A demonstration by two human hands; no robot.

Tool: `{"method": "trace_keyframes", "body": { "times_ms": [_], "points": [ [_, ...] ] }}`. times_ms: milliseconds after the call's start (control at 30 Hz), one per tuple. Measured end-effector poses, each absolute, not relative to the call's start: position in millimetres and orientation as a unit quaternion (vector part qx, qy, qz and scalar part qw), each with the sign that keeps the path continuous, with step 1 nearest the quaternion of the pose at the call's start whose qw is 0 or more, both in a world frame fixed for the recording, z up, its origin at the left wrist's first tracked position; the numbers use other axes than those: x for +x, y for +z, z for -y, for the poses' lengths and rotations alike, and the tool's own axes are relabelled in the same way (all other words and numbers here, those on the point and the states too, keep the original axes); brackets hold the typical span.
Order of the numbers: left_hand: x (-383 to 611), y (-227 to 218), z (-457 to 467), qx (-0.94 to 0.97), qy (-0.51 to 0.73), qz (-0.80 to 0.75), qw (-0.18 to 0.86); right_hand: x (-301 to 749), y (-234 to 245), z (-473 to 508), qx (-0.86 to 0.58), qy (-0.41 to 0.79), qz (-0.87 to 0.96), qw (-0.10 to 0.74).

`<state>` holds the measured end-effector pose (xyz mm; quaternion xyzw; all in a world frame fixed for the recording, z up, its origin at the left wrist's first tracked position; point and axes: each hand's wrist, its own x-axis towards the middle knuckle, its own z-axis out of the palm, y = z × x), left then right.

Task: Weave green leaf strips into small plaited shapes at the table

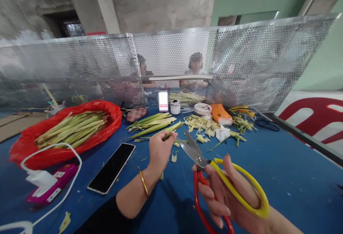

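My left hand [158, 150] is closed round a thin green stalk [168, 135], pinched near its end just above the blue table [281, 176]. My right hand [227, 194] grips scissors [198, 159] with one red and one yellow handle. Their blades are parted and point up-left at the stalk's tip. A gold bangle sits on my left wrist.
A red bag [112, 119] of green stalks lies at the left, a loose bunch of stalks [154, 123] in the middle, cut scraps [209, 126] at the right. A black phone [112, 167], a pink power strip [53, 185] with white cable, and a perforated metal screen [241, 58] with people behind it.
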<state>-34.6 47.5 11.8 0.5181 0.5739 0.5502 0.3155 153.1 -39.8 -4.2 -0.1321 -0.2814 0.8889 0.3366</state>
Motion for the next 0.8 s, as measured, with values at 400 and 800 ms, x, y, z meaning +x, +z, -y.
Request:
{"method": "trace_keyframes", "body": {
  "times_ms": [400, 800],
  "points": [
    [-24.9, 11.5, -38.0, 0.566, 0.506, -0.604, 0.243, 150.4, 2.2, 36.9, -0.104, 0.902, 0.263, 0.326],
    [-19.1, 12.1, -30.9, 0.599, 0.489, -0.585, 0.244, 147.8, 2.1, 40.4, -0.179, 0.881, 0.248, 0.360]
  ]
}}
